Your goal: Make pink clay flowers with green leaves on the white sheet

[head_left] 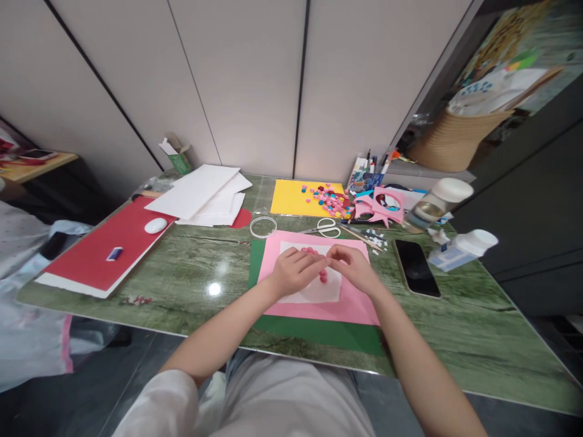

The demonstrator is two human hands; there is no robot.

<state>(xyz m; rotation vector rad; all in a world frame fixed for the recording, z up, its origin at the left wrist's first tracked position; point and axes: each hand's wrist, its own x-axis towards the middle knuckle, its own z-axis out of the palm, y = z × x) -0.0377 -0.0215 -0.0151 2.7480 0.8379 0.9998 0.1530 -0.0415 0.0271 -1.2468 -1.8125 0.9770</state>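
A sheet of white paper (310, 293) lies on a pink sheet (355, 306), with a green sheet (319, 337) underneath. Small round pink-red pieces (323, 277) sit on the white paper, partly covered by my hands. My left hand (297, 271) rests over the paper, palm down, its fingers stretched to the right. From the right comes my right hand (353, 266), thumb and forefinger pinched together against the left fingertips. Whatever is in that pinch is too small to make out. White-handled scissors (328, 228) lie just beyond the pink sheet.
Loose colourful pieces (334, 203) are scattered on a yellow sheet (285, 197). Right of my hands are a phone (416, 267) and two white-capped bottles, the nearer one (464, 249) tilted in view. A tape roll (263, 227) and red board (95, 258) lie left. Another person's sleeve (22, 243) shows.
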